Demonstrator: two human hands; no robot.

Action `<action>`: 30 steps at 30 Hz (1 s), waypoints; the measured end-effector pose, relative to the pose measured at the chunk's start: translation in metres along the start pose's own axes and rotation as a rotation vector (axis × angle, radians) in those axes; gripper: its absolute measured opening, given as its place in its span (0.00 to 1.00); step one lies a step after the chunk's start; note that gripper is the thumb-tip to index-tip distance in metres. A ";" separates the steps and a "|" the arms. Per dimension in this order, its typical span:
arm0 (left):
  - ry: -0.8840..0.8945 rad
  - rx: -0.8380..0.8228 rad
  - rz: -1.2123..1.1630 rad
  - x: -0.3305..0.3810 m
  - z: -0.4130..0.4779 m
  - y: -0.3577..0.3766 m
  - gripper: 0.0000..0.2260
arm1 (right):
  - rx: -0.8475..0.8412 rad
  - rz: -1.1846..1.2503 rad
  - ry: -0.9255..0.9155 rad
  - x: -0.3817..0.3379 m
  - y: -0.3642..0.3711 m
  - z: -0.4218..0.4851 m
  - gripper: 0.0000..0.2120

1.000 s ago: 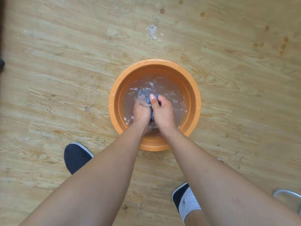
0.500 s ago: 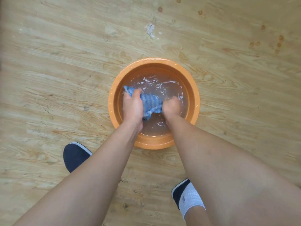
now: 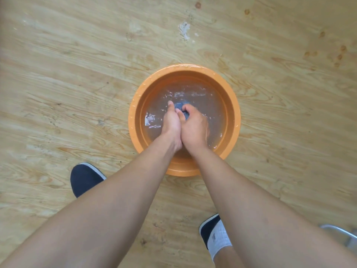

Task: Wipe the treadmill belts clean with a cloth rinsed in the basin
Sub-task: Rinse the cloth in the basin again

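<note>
An orange round basin [image 3: 234,105] holding murky water stands on the wooden floor. Both my hands are down in the water, pressed side by side. My left hand [image 3: 171,122] and my right hand [image 3: 194,125] grip a bunched blue cloth [image 3: 180,106] between them. Only a small dark-blue lump of the cloth shows past my fingers; the remainder is hidden inside my hands. No treadmill is in view.
My left shoe [image 3: 85,177] stands on the floor left of the basin, and my right shoe with a white sock [image 3: 214,234] is near the bottom. A metal frame [image 3: 342,234] pokes in at the lower right edge. A white scuff [image 3: 184,29] marks the floor beyond the basin.
Half a second ago my hands were apart with the cloth stretched between them. Now they are pushed together and the cloth is bunched up under the water.
</note>
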State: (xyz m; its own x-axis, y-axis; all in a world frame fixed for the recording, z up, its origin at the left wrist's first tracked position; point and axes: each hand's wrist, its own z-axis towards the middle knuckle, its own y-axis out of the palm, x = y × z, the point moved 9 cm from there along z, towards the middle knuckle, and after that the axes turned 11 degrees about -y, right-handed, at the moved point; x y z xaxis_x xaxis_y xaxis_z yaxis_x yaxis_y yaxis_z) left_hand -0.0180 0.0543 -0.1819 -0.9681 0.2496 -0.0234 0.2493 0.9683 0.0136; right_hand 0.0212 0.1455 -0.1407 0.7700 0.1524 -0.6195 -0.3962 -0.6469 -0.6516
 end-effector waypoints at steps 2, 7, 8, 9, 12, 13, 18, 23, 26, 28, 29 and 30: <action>-0.004 -0.015 0.096 0.002 -0.004 0.002 0.26 | -0.011 0.062 0.094 0.009 0.007 0.011 0.04; 0.048 -0.079 0.252 0.011 -0.017 0.005 0.20 | -0.017 0.327 0.366 0.036 0.026 0.031 0.13; 0.064 -0.094 0.233 0.013 -0.020 0.005 0.19 | -0.020 0.366 0.396 0.037 0.030 0.033 0.11; 0.071 -0.109 0.211 0.013 -0.025 0.004 0.17 | -0.016 0.387 0.425 0.038 0.030 0.034 0.06; 0.098 -0.180 0.141 0.004 -0.038 -0.009 0.14 | 0.041 0.416 0.518 0.052 0.024 0.035 0.07; 0.119 -0.190 0.126 0.003 -0.039 -0.015 0.12 | 0.044 0.396 0.525 0.054 0.018 0.033 0.05; 0.230 -0.052 -0.064 0.008 -0.029 -0.040 0.10 | 0.176 0.361 0.557 0.082 0.000 0.002 0.12; 0.095 -0.116 0.104 0.002 -0.012 -0.018 0.15 | 0.144 0.312 0.247 0.062 -0.012 -0.019 0.15; -0.008 -0.250 0.164 -0.002 -0.014 0.000 0.30 | 0.037 0.201 0.014 0.030 0.001 -0.028 0.08; -0.060 -0.286 0.159 -0.005 -0.017 0.006 0.37 | 0.061 0.109 0.016 0.023 0.005 -0.024 0.07; -0.084 -0.289 0.140 -0.007 -0.017 0.008 0.37 | 0.071 0.077 0.041 0.021 0.006 -0.019 0.08; -0.097 -0.288 0.121 -0.006 -0.013 0.007 0.38 | 0.070 0.052 0.074 0.018 0.007 -0.012 0.08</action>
State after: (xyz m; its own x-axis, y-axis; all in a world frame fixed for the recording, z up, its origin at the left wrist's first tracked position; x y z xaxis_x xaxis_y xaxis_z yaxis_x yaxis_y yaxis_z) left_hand -0.0103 0.0597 -0.1682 -0.9216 0.3753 -0.0989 0.3312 0.8934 0.3036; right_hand 0.0388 0.1347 -0.1511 0.7812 0.0631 -0.6211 -0.4683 -0.5986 -0.6499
